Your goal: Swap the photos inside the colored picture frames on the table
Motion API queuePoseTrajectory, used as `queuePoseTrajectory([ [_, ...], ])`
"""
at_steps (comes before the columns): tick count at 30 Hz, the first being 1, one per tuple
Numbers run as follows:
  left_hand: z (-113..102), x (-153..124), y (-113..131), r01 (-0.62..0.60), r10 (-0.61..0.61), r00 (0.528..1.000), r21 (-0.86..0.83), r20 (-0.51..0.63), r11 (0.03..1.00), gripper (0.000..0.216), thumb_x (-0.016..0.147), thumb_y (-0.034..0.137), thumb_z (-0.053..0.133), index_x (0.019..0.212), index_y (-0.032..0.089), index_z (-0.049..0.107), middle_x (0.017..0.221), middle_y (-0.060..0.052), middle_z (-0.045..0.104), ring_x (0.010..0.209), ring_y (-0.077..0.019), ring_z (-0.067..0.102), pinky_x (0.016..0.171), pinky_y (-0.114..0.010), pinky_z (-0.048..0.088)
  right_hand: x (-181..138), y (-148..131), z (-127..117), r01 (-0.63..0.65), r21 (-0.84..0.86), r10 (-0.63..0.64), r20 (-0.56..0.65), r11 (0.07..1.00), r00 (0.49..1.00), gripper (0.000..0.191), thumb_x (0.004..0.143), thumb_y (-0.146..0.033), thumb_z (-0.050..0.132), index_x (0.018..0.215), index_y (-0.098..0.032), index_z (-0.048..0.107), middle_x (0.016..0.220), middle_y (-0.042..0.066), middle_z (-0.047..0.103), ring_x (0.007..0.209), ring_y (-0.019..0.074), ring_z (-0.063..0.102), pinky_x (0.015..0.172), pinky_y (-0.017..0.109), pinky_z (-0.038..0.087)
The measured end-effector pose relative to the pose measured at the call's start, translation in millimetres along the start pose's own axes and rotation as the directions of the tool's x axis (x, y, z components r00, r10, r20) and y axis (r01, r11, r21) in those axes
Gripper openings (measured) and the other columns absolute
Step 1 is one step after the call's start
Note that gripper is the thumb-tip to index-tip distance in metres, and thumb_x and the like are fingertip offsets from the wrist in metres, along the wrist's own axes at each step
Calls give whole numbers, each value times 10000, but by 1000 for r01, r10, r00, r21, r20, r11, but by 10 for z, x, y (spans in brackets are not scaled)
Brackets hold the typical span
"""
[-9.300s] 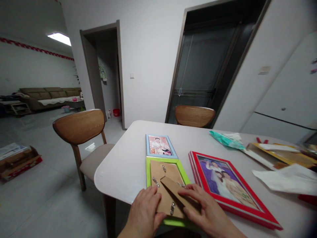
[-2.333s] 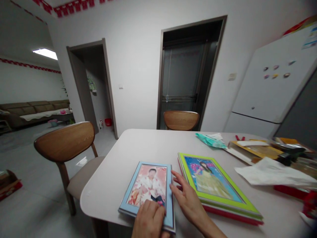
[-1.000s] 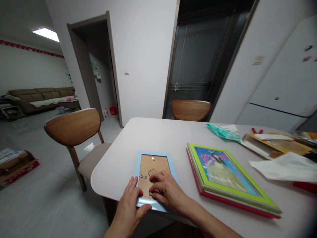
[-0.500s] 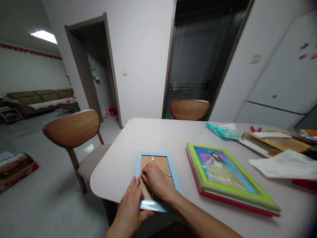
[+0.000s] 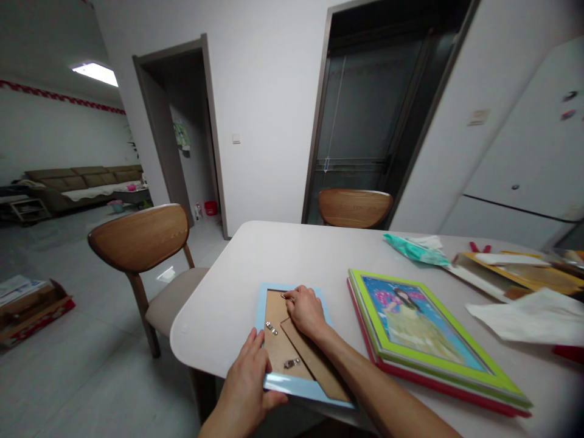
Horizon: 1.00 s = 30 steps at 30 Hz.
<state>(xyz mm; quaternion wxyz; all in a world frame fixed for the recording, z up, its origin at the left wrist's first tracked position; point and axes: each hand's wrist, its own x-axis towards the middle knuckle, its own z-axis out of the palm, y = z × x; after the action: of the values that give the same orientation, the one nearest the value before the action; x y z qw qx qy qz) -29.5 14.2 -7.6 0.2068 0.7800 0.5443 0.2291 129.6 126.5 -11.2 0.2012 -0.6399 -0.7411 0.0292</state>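
A light-blue photo frame lies face down near the table's front edge, its brown backing board upward. My left hand grips its near left corner, fingers along the left side and thumb at the front edge. My right hand is closed at the far end, fingertips pinching a small metal clip, partly hidden. Another metal clip sits by the left side, turned aslant, and a third clip is near the front. A brown stand flap slants across the board, partly under my right forearm.
Right of the frame, a green picture frame is stacked on a red one. Farther right lie a teal wrapper, white paper and a yellow envelope. Wooden chairs stand left and behind the table.
My right hand has moved from the left-side clip to the far clip. The left clip now sits aslant, and more of the backing board shows. My left hand keeps its hold.
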Motion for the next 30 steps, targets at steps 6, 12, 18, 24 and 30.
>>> queuePoseTrajectory([
  [6, -19, 4, 37, 19, -19, 1000, 8, 7, 1000, 374, 430, 156, 757, 714, 166, 515, 1271, -194, 378, 1225, -282, 230, 959, -427, 289, -56, -4, -136, 64, 24, -65, 47, 998, 997, 314, 775, -220, 401, 1037, -199, 573, 928, 89, 579, 861, 190, 491, 729, 282, 349],
  [12, 4, 1, -4, 6, -6, 1000, -27, -3, 1000, 366, 432, 170, 751, 706, 185, 508, 1282, -163, 377, 1230, -277, 217, 959, -449, 277, -288, 292, -456, 172, 43, -177, 157, 984, 972, 242, 627, -100, 487, 797, -167, 646, 844, 61, 605, 813, 162, 511, 727, 229, 346],
  [18, 7, 3, -14, -15, 14, 1000, -34, -16, 999, 325, 463, 169, 733, 688, 188, 498, 1270, -162, 395, 1229, -286, 216, 949, -463, 284, -388, 361, -452, 152, 13, -153, 137, 988, 979, 240, 622, -50, 432, 683, -147, 642, 828, 80, 582, 823, 174, 484, 730, 233, 342],
  [24, 4, -18, 0, -20, 20, 999, -9, -33, 1000, 351, 439, 164, 750, 692, 183, 507, 1250, -165, 420, 1222, -290, 238, 953, -444, 289, -367, 330, -409, 135, 10, -135, 87, 991, 987, 268, 676, -63, 389, 727, -143, 640, 813, 90, 577, 810, 180, 477, 733, 249, 343],
  [30, 12, 53, 55, 6, -6, 1000, 3, -19, 1000, 352, 439, 151, 742, 708, 169, 516, 1263, -179, 397, 1227, -279, 232, 947, -416, 300, -665, 211, -435, 188, 86, -192, 46, 978, 980, 257, 738, -268, 435, 903, -167, 604, 899, 82, 557, 855, 190, 471, 772, 279, 344],
])
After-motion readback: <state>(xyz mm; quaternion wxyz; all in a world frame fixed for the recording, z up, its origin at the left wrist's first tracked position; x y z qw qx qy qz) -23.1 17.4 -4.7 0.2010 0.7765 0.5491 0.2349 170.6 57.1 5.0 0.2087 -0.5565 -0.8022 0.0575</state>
